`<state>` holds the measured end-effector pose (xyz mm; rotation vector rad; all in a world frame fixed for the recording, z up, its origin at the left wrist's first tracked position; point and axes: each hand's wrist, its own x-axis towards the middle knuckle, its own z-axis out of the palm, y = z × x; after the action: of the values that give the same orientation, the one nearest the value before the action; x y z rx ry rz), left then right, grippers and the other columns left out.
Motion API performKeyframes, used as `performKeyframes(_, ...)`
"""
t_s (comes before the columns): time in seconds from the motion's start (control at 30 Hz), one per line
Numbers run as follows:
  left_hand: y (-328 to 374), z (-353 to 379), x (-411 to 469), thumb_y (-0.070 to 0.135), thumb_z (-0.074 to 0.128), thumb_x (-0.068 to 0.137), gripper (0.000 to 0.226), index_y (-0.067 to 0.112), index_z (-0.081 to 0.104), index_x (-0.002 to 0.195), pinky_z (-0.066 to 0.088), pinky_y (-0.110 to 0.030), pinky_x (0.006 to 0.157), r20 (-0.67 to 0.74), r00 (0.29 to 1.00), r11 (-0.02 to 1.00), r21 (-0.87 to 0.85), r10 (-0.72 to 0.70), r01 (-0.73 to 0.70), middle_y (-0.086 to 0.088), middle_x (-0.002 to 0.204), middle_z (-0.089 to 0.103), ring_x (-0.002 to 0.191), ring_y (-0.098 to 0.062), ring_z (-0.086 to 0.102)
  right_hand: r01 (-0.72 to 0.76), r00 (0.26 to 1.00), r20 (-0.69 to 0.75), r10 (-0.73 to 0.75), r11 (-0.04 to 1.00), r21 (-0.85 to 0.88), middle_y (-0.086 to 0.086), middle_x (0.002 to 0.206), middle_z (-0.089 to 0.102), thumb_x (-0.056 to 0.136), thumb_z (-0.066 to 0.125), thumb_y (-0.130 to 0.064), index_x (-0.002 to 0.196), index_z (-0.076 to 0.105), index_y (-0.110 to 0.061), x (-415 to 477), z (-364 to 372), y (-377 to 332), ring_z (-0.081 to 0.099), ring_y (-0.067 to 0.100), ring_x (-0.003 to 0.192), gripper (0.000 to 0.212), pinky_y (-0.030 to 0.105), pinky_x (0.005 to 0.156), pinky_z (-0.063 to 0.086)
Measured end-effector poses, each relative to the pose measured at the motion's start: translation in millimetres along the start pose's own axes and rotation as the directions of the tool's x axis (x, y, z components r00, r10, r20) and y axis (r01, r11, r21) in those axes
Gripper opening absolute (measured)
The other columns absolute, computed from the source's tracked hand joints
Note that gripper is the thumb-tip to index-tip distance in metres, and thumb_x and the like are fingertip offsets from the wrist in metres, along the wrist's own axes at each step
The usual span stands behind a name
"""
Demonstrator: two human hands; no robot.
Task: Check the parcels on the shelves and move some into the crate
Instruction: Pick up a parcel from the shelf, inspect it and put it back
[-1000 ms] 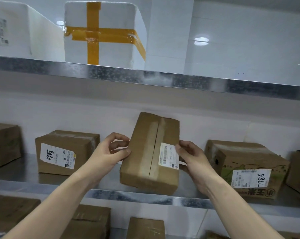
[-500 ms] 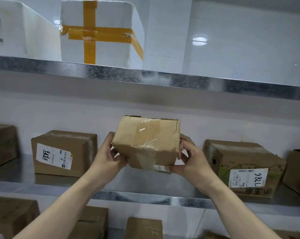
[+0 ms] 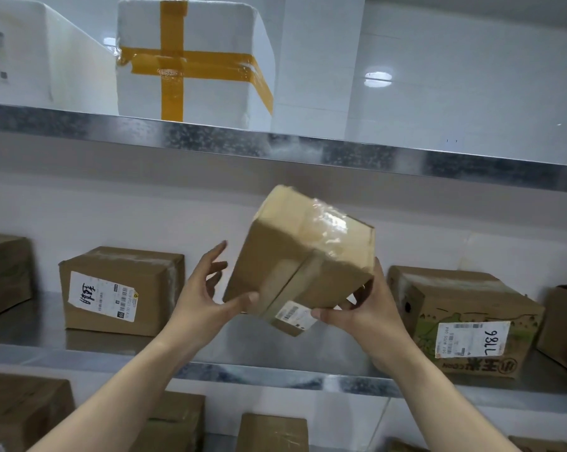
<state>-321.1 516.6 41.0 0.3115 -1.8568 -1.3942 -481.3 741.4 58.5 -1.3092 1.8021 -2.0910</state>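
A brown cardboard parcel (image 3: 295,259) with clear tape on top and a small white label at its lower edge is held tilted in the air in front of the middle shelf (image 3: 275,375). My right hand (image 3: 363,314) grips its lower right corner, thumb by the label. My left hand (image 3: 207,291) touches its lower left edge with the thumb, its fingers spread and straight beside the box. No crate is in view.
On the middle shelf stand a labelled brown box (image 3: 122,288) at left, a printed box marked 98LL (image 3: 464,321) at right, and part boxes at both edges. White foam boxes, one with orange tape (image 3: 184,60), sit on the top shelf. More cartons (image 3: 272,432) lie below.
The parcel went from standing on the shelf to being lifted and turned in both hands; now it is tilted with the label low and my left fingers have opened off its side.
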Motion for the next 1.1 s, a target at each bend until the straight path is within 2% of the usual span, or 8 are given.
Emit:
performKeyframes(0.07, -3, 2, 0, 0.057, 0.100, 0.057, 0.119, 0.045, 0.037, 0.157, 0.044, -0.038, 0.113, -0.035, 0.990, 0.990, -0.041, -0.139, 0.138, 0.011, 0.144, 0.057, 0.134, -0.009, 0.054, -0.019, 0.999, -0.043, 0.025, 0.992, 0.122, -0.003, 0.127, 0.070, 0.061, 0.094, 0.014, 0.135, 0.048, -0.027, 0, 2, 3, 0.071, 0.010, 0.118, 0.096, 0.028, 0.087, 0.062)
performKeyframes(0.13, -5, 6, -2, 0.067, 0.096, 0.054, 0.107, 0.037, 0.050, 0.147, 0.047, -0.041, 0.112, 0.038, 0.979, 0.964, -0.169, -0.201, 0.205, 0.010, 0.137, 0.068, 0.130, -0.013, 0.062, -0.040, 0.996, -0.073, 0.060, 0.968, 0.250, 0.000, 0.134, 0.066, 0.057, 0.095, 0.005, 0.136, 0.040, -0.037, 1, 6, 10, 0.071, 0.016, 0.122, 0.105, 0.037, 0.092, 0.062)
performKeyframes(0.23, -6, 16, -6, 0.059, 0.093, 0.062, 0.092, 0.030, 0.055, 0.141, 0.051, -0.040, 0.103, 0.180, 0.967, 0.897, -0.373, -0.181, 0.238, 0.002, 0.132, 0.074, 0.122, -0.019, 0.070, -0.085, 0.991, -0.073, 0.113, 0.946, 0.313, 0.010, 0.143, 0.060, 0.054, 0.102, -0.001, 0.136, 0.034, -0.041, -2, 13, 25, 0.069, 0.023, 0.126, 0.114, 0.047, 0.097, 0.060)
performKeyframes(0.43, 15, 15, 3, 0.035, 0.079, 0.085, 0.050, 0.025, 0.060, 0.130, 0.060, -0.035, 0.084, 0.015, 0.988, 0.913, -0.378, -0.156, 0.150, -0.002, 0.112, 0.081, 0.101, -0.021, 0.078, -0.174, 0.970, -0.085, 0.226, 0.898, 0.403, 0.003, 0.147, 0.064, 0.072, 0.092, -0.049, 0.153, 0.037, -0.041, -1, 4, 34, 0.066, 0.023, 0.131, 0.098, 0.057, 0.109, 0.053)
performKeyframes(0.63, 26, 3, 14, 0.033, 0.065, 0.100, 0.023, 0.026, 0.065, 0.121, 0.059, -0.037, 0.082, 0.139, 0.962, 0.911, -0.314, -0.236, 0.269, -0.004, 0.106, 0.082, 0.087, -0.017, 0.079, -0.199, 0.963, -0.112, 0.243, 0.930, 0.309, 0.004, 0.119, 0.078, 0.083, 0.073, -0.035, 0.135, 0.062, -0.018, 11, -11, 21, 0.075, 0.012, 0.100, 0.056, 0.026, 0.080, 0.058)
performKeyframes(0.8, 23, -6, 21, 0.031, 0.073, 0.091, 0.034, 0.023, 0.067, 0.123, 0.057, -0.040, 0.089, 0.159, 0.966, 0.928, -0.284, -0.203, 0.242, -0.007, 0.114, 0.080, 0.101, -0.024, 0.075, -0.264, 0.939, -0.130, 0.317, 0.912, 0.314, 0.014, 0.111, 0.076, 0.070, 0.085, -0.037, 0.117, 0.069, -0.006, 20, -22, 20, 0.074, 0.018, 0.093, 0.059, 0.034, 0.086, 0.054)
performKeyframes(0.97, 20, -10, 23, 0.025, 0.067, 0.098, 0.028, 0.022, 0.067, 0.126, 0.057, -0.043, 0.096, 0.153, 0.969, 0.946, -0.230, -0.196, 0.228, -0.006, 0.113, 0.080, 0.107, -0.028, 0.076, -0.304, 0.918, -0.186, 0.350, 0.923, 0.234, 0.009, 0.114, 0.080, 0.092, 0.076, -0.039, 0.128, 0.067, -0.015, 22, -18, 25, 0.075, 0.027, 0.110, 0.044, 0.045, 0.101, 0.058)
performKeyframes(1.1, 18, -12, 23, 0.022, 0.068, 0.098, 0.029, 0.022, 0.067, 0.127, 0.057, -0.045, 0.100, 0.161, 0.970, 0.957, -0.195, -0.184, 0.214, -0.008, 0.114, 0.080, 0.107, -0.029, 0.076, -0.288, 0.924, -0.198, 0.326, 0.937, 0.198, 0.007, 0.114, 0.080, 0.097, 0.070, -0.036, 0.130, 0.066, -0.019, 23, -16, 25, 0.075, 0.027, 0.108, 0.037, 0.043, 0.094, 0.058)
